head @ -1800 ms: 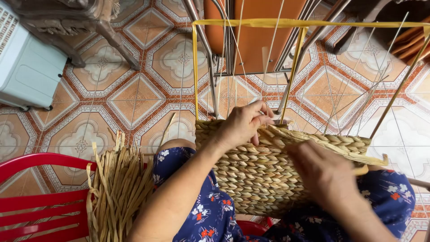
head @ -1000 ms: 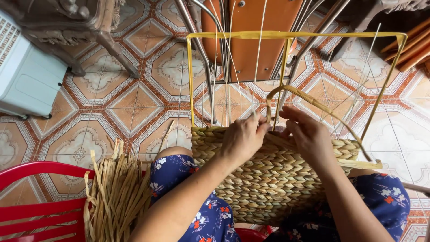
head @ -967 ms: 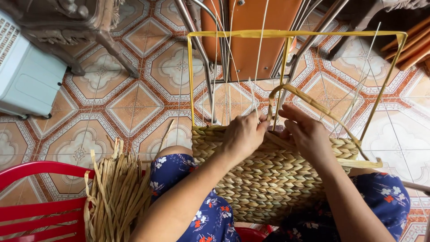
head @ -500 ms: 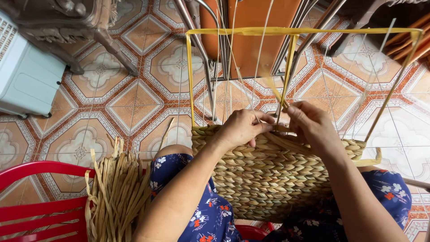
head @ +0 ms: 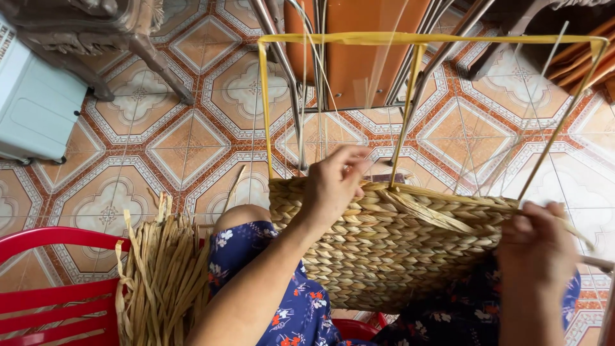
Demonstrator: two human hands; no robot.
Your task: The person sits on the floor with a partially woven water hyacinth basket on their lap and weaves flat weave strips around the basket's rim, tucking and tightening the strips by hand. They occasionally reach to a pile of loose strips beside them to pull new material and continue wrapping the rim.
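A half-woven straw basket (head: 391,250) rests on my lap, built on a yellow wire frame (head: 416,40) with thin upright strings. My left hand (head: 334,186) presses on the basket's top edge near the middle yellow upright, fingers curled around the weave. My right hand (head: 537,247) is at the basket's right end, closed on a flat straw strand (head: 435,211) that runs along the rim toward the middle. My legs are covered by blue floral cloth (head: 301,301).
A bundle of loose dried straw (head: 163,275) lies on a red plastic chair (head: 51,282) at the lower left. A pale blue box (head: 35,106) stands at the left. Metal chair legs (head: 288,70) and an orange seat stand beyond the frame on patterned floor tiles.
My right hand has moved from the basket's middle to its right end, pulling the straw strand along the rim. My left hand has stayed on the top edge.
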